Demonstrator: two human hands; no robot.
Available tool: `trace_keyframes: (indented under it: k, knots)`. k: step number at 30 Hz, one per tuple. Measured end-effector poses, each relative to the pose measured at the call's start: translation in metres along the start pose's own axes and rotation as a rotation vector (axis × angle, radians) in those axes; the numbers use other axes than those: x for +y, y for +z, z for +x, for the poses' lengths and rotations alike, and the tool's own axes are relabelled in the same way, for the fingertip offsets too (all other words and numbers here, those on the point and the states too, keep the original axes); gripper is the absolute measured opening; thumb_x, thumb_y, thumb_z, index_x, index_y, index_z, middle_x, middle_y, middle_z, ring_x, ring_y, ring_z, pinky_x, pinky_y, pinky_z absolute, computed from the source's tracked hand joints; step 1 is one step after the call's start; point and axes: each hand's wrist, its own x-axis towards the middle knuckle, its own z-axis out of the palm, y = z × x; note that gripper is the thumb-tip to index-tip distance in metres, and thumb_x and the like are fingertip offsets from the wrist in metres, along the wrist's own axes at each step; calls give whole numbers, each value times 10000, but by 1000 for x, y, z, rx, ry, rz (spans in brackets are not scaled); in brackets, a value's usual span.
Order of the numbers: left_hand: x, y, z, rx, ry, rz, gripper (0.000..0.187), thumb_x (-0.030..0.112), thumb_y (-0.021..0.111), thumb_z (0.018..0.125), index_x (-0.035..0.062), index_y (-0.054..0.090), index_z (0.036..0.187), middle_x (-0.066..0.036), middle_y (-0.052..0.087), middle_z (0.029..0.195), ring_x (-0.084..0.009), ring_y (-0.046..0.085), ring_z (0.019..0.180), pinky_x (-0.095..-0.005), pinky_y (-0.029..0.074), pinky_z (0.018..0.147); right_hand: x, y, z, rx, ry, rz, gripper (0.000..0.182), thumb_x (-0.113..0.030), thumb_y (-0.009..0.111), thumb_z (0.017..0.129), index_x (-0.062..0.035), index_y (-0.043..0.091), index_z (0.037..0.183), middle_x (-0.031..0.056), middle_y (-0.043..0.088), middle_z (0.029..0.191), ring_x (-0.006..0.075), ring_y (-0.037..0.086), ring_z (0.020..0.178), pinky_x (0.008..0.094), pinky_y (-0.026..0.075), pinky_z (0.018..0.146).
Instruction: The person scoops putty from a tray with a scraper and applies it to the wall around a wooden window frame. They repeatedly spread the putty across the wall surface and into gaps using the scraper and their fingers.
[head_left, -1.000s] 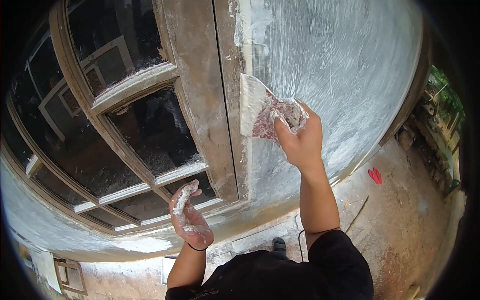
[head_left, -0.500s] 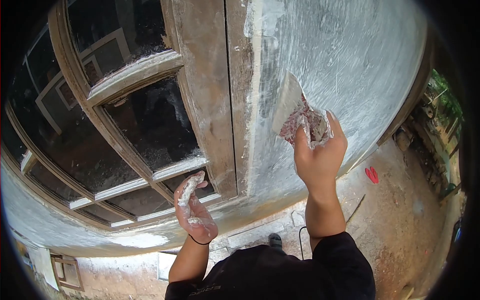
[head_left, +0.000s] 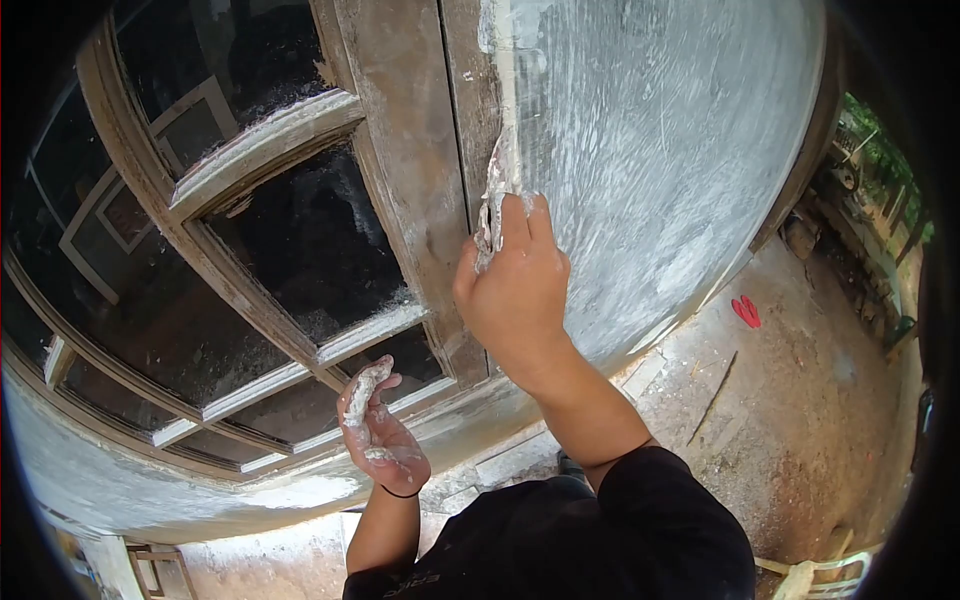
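My right hand (head_left: 518, 300) grips a thin putty spreader (head_left: 494, 190) smeared with white putty. The spreader is seen nearly edge-on, at the seam where the brown wooden window frame (head_left: 405, 140) meets the grey-white wall (head_left: 650, 170). A pale strip of putty (head_left: 507, 80) runs up this seam. Lower down, my left hand (head_left: 390, 445) is cupped in front of the window's bottom panes, its fingers partly bent and apart. White putty coats one finger and part of the palm; no tool shows in it.
Dark glass panes (head_left: 300, 240) with wooden bars fill the left side. Red sandals (head_left: 746, 311) and a stick (head_left: 713, 398) lie on the dirt ground at right. A pale chair-like object (head_left: 835, 575) stands at lower right, and a wooden frame (head_left: 160, 572) at lower left.
My right hand has moved left from the wall to the frame seam, turning the spreader from broadside to edge-on. My left hand has barely moved. The view has shifted slightly.
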Motion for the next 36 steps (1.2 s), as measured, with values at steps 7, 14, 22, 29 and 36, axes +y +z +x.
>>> trace_keyframes:
  k: [7, 14, 22, 29, 36]
  knots:
    - [-2, 7, -1, -52, -3, -7, 718, 574, 404, 805, -67, 453, 1125, -204, 472, 1095, -324, 504, 1015, -372, 443, 792, 14, -27, -15, -20, -36, -13, 428, -68, 611, 656, 80, 462, 1029, 321, 491, 965, 431, 553, 743, 416, 470, 623]
    - [-7, 21, -1, -108, 39, 25, 704, 547, 400, 820, -61, 426, 1173, -150, 458, 1129, -333, 495, 1029, -386, 409, 845, 59, -40, 0, -62, -178, 363, 338, -59, 605, 644, 70, 522, 945, 234, 542, 864, 379, 560, 699, 370, 464, 599]
    - [-16, 44, -5, -87, 49, 86, 685, 538, 389, 828, -58, 432, 1164, -177, 456, 1131, -331, 495, 1032, -392, 429, 818, 95, -34, 28, -59, 11, 488, 151, -32, 592, 638, 17, 573, 779, 162, 544, 725, 343, 541, 664, 357, 425, 587]
    - [-15, 54, -8, -95, 57, 85, 677, 533, 385, 832, -55, 433, 1163, -182, 449, 1136, -332, 494, 1028, -395, 430, 813, 111, -47, 30, 1, -11, 355, 163, -26, 603, 630, 19, 574, 784, 160, 540, 732, 328, 550, 663, 336, 426, 573]
    - [-12, 43, -11, -117, 55, 41, 679, 539, 390, 829, -50, 432, 1165, -183, 451, 1134, -335, 493, 1029, -395, 428, 815, 102, -65, 7, 41, -54, 318, 218, -22, 595, 636, 48, 561, 840, 182, 546, 780, 348, 554, 674, 344, 442, 588]
